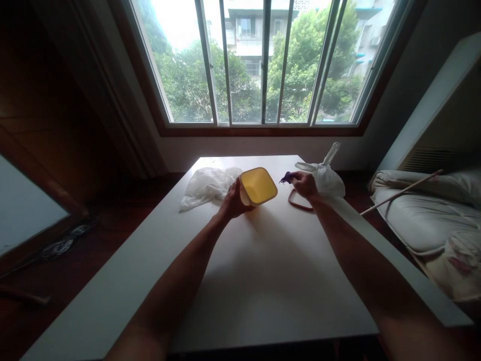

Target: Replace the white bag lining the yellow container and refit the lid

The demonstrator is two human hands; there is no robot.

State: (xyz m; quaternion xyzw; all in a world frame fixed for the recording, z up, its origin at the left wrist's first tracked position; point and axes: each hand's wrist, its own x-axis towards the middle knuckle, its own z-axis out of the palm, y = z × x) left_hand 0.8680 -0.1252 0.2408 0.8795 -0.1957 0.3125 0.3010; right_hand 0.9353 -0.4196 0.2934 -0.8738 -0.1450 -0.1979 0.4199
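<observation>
My left hand is wrapped round the side of a yellow square plastic container, lifted above the white table and tilted so its yellow top side faces me. To its right, my right hand pinches a small dark purple, crumpled piece with ragged ends; its exact kind is too small to tell. Just below that hand a reddish-brown square ring, like a lid rim, lies on the tabletop, partly hidden by my wrist.
A crumpled white plastic bag lies at the table's left back. A tied white plastic bag stands at the right back. Beyond the right edge are a padded seat and a thin stick. A window is ahead.
</observation>
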